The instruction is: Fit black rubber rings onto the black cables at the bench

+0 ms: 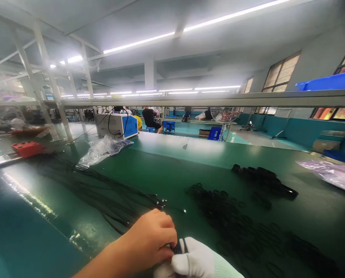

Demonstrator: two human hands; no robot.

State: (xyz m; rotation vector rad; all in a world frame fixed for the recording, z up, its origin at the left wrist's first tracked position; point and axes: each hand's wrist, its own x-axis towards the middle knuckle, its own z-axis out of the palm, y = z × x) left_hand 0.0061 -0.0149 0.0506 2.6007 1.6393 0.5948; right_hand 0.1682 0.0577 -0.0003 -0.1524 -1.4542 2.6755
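Low in the head view, my bare left hand (152, 240) is closed, its fingertips pinching thin black strands (178, 247). Facing it, my right hand (199, 259), in a white glove, has its thumb and finger closed on the same strands. Their lower part is hidden by the hands, and I cannot tell whether they are cables or bands. Left of my hands lies a spread of long black cables (114, 185) with small white-tipped ends (162, 202). To the right sits a loose pile of black rings (227, 216) on the green tabletop (166, 170).
Further right are a heap of black bundled pieces (265, 179) and a clear plastic bag (331, 173). Another plastic bag (102, 150) lies before a blue-and-grey machine (117, 125). A red box (29, 149) stands left. A shelf (172, 101) spans above; a person (150, 117) sits beyond.
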